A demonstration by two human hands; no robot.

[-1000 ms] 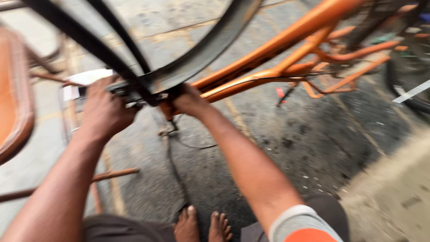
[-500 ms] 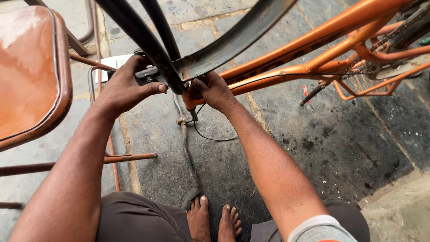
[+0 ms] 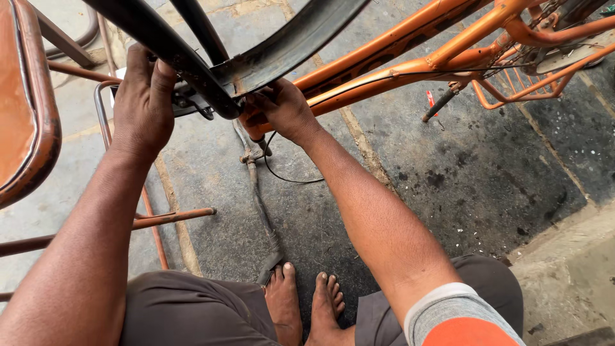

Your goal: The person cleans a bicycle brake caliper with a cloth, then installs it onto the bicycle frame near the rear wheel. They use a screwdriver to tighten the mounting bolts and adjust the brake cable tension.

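Note:
An orange bicycle frame point(image 3: 410, 48) lies upturned in front of me. Its black mudguard point(image 3: 288, 41) curves over the top of the view, met by a black fork blade point(image 3: 160, 41). My left hand point(image 3: 144, 99) wraps the fork blade near its lower end, where a small metal bracket point(image 3: 189, 102) sits. My right hand point(image 3: 282, 109) grips the junction where the mudguard meets the orange tube. What its fingers pinch is hidden. A thin black cable point(image 3: 282, 176) loops on the ground below that hand.
A rusty orange chair point(image 3: 25, 128) with thin metal legs stands at the left. A worn strap or hose point(image 3: 259, 211) lies on the stone paving toward my bare feet point(image 3: 304, 307). A pedal crank point(image 3: 439, 102) and orange wire rack point(image 3: 512, 86) sit at right.
The view has steadied and drawn slightly closer. Both hands stay at the same junction of mudguard and fork; my left hand has slid a little higher on the black blade.

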